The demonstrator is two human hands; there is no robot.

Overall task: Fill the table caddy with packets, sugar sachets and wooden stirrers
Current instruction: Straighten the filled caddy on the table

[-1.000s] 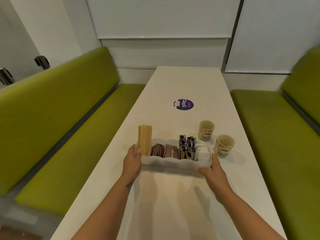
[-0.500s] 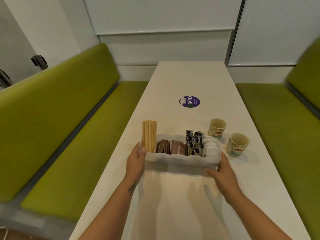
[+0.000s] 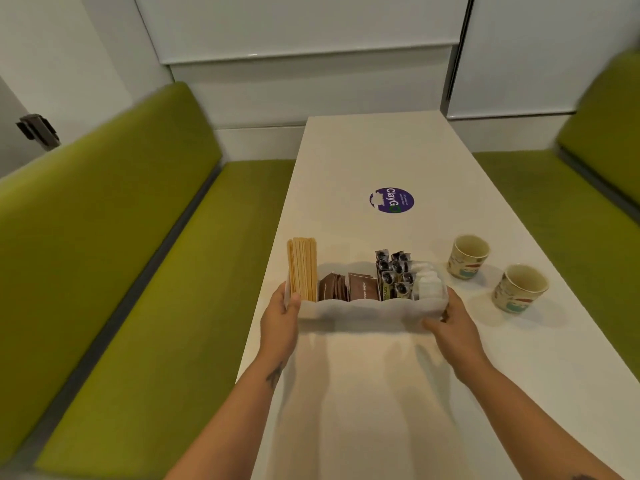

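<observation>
Basically both hands frame the caddy [image 3: 367, 308] at its ends, prob. to steady or shift it w/o tipping the stock. Left hand [image 3: 280, 318] grips the end by the wooden stirrers [image 3: 302, 268], thumb on the front wall; right hand [image 3: 450, 323] holds the end by the white sachets [image 3: 428, 284]. Caddy sits on the table [image 3: 363, 410], brown packets [image 3: 362, 289] mid-row.

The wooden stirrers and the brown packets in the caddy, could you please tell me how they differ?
The wooden stirrers are pale and tall, rising well above the caddy rim; the brown packets are dark and short. The stirrers fill the leftmost compartment; the packets sit beside them. Both stand upright.
</observation>
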